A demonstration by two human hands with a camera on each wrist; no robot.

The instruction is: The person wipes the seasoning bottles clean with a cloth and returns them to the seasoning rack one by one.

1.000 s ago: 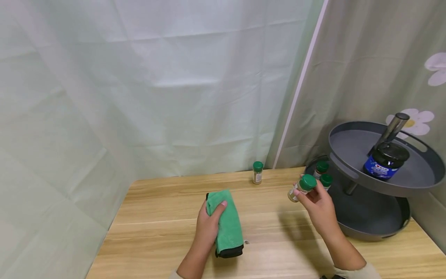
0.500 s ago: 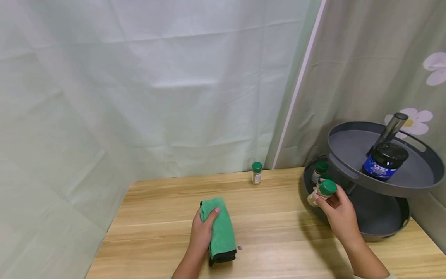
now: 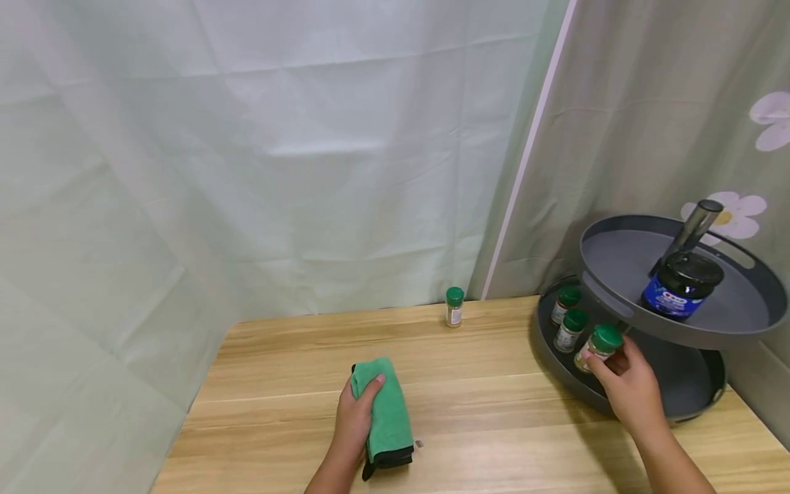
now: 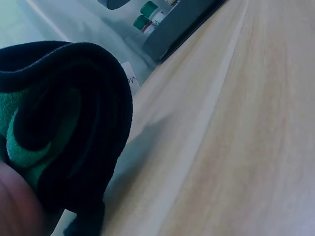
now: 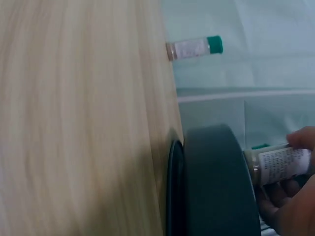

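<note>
In the head view my left hand [image 3: 356, 418] grips a folded green cloth [image 3: 390, 418] with black edging, held over the wooden table. At the right, my right hand [image 3: 632, 384] pinches a spice jar [image 3: 601, 346] with a green lid between thumb and fingers. That jar is at the lower tray [image 3: 679, 384] of a dark two-tier stand; whether its base touches the tray I cannot tell. Two similar green-lidded jars stand on the tray behind it, one nearer [image 3: 569, 333] and one farther back [image 3: 564, 305]. The right wrist view shows the held jar's label [image 5: 283, 164] just past the tray wall.
The upper tray [image 3: 611, 254] overhangs the lower one and carries a dark jar with a blue label [image 3: 679, 288] beside the metal post [image 3: 697, 223]. Another green-lidded spice jar [image 3: 454, 307] stands at the table's back edge. Curtains [image 3: 308, 171] hang behind the table [image 3: 278, 384].
My right hand has carried the spice jar rightward from over the table to the lower tray, beside the two jars there. My left hand has shifted slightly left and nearer with the cloth.
</note>
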